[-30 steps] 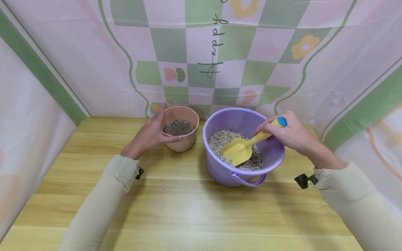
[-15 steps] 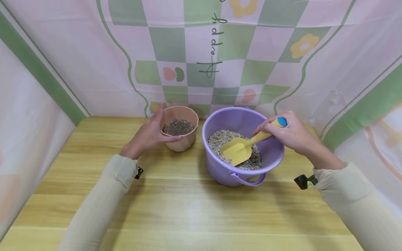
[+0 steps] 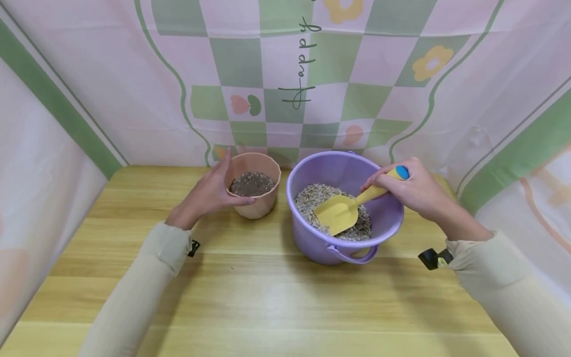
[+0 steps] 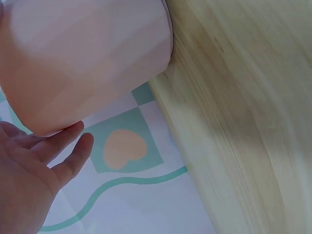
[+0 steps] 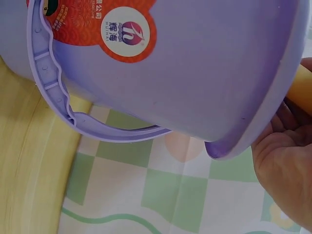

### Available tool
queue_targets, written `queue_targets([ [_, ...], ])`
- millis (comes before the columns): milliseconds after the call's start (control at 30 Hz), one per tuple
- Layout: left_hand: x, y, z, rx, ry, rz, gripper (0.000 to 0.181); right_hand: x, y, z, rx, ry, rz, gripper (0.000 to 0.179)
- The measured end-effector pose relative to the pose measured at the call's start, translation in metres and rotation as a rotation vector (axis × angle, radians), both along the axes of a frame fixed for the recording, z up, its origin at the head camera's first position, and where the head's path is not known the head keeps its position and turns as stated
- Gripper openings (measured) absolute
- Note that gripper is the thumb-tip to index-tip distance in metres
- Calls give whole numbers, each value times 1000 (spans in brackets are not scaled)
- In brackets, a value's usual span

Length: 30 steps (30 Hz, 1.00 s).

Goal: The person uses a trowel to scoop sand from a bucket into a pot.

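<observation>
Pink pot drawn slightly nearer than before, held in wide-spread left hand; yellow scoop, unmoved on gravel in purple bucket, gripped by closed right hand.

Left wrist view: pot cut off by top edge. Head view: left hand partly hidden behind pot. Right wrist view: label on bucket cut off at top, scoop at right edge.
</observation>
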<state>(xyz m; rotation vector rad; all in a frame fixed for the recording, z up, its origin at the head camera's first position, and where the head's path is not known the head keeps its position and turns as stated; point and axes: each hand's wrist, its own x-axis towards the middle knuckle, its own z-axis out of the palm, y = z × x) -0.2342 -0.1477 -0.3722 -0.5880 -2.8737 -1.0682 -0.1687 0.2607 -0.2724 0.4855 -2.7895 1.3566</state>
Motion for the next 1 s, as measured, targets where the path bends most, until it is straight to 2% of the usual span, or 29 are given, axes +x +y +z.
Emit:
queue_targets([
  [300, 4, -3, 1, -2, -3, -28, 137, 2, 3, 3, 19, -32, -50, 24],
  [633, 7, -6, 4, -9, -5, -52, 137, -1, 10, 12, -121, -85, -54, 29],
  [1000, 10, -9, 5, -8, -10, -77, 138, -2, 21, 31, -137, -92, -86, 30],
])
